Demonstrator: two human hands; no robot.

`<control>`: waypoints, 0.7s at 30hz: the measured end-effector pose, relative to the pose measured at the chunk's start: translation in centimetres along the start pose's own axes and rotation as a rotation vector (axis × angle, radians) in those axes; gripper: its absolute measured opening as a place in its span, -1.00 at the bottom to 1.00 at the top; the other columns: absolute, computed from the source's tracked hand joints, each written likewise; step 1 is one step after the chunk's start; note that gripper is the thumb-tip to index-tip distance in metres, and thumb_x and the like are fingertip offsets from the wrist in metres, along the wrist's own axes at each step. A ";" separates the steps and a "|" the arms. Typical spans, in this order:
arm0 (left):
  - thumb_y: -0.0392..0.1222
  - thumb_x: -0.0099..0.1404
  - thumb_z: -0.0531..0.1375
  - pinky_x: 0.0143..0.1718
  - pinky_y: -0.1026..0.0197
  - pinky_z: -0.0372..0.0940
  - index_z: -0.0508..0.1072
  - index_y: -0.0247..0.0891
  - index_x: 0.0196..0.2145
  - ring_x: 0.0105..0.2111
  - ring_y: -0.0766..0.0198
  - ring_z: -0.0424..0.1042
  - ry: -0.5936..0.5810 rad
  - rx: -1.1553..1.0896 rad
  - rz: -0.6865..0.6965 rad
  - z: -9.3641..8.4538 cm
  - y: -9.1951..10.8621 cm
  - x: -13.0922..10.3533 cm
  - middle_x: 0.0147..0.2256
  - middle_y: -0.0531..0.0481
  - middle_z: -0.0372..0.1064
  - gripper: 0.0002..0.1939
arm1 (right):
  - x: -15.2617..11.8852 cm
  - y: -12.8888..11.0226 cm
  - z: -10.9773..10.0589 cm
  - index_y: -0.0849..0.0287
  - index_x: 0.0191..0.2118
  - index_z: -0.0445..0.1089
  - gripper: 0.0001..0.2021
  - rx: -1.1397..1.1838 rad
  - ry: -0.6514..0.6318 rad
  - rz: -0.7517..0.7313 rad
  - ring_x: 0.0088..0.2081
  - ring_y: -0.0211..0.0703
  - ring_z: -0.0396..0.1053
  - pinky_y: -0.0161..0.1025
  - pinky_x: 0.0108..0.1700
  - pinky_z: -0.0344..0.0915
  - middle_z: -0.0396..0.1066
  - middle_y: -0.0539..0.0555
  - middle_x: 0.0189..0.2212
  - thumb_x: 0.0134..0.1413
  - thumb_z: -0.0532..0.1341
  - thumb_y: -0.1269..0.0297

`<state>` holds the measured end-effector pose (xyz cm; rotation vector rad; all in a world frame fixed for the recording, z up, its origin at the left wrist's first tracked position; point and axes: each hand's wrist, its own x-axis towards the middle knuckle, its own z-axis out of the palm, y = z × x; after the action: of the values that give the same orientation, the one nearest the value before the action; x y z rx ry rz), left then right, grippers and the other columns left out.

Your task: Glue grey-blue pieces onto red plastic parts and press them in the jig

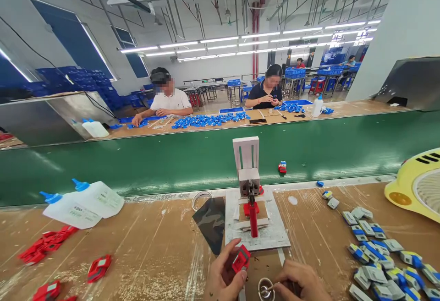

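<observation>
your left hand (222,274) pinches a red car-shaped piece (241,259) between thumb and fingers, just in front of the clamp fixture (249,178). your right hand (301,280) is closed on a thin tool (272,287), its end inside a small cup (260,288) near that piece. more red parts (48,243) lie to your left, near two white bottles (107,199); blue, yellow and pale blocks (374,272) lie scattered to your right.
</observation>
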<state>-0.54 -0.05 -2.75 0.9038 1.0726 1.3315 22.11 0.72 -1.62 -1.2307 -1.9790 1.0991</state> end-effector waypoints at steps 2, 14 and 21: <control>0.10 0.01 0.46 -0.27 0.15 0.45 0.62 -0.15 -0.06 -0.31 0.08 0.57 -0.008 0.029 0.026 -0.5 -0.2 -0.2 -0.26 -0.10 0.60 -0.45 | -0.3 -0.3 -1.0 0.10 -0.41 0.62 -0.53 -0.008 0.057 -0.004 -0.46 -0.10 0.38 -0.26 -0.35 0.26 0.53 0.10 -0.50 0.25 0.15 -0.14; -0.27 0.12 0.35 -0.09 0.17 0.48 0.61 -0.08 -0.04 -0.17 0.06 0.60 -0.130 0.547 0.394 -1.1 -1.2 -0.6 -0.14 -0.11 0.62 -0.59 | -0.3 -3.0 -1.8 0.13 -0.55 0.54 -0.38 0.294 0.322 0.177 -0.53 -0.12 0.27 -0.24 -0.44 0.22 0.39 0.04 -0.62 0.01 0.21 -0.39; -0.11 0.35 0.26 -0.15 0.16 0.50 0.54 -0.06 0.03 -0.15 0.05 0.61 -0.212 0.598 0.604 -0.1 -0.6 -0.7 -0.12 -0.17 0.60 -0.70 | 0.9 -4.9 -0.6 0.15 -0.55 0.52 -0.37 0.401 0.306 0.175 -0.52 -0.17 0.22 -0.27 -0.42 0.18 0.38 0.02 -0.61 0.01 0.22 -0.41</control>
<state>-0.43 -0.84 -3.26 1.8853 1.0878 1.3587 19.94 0.56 2.93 -1.2769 -1.3646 1.2342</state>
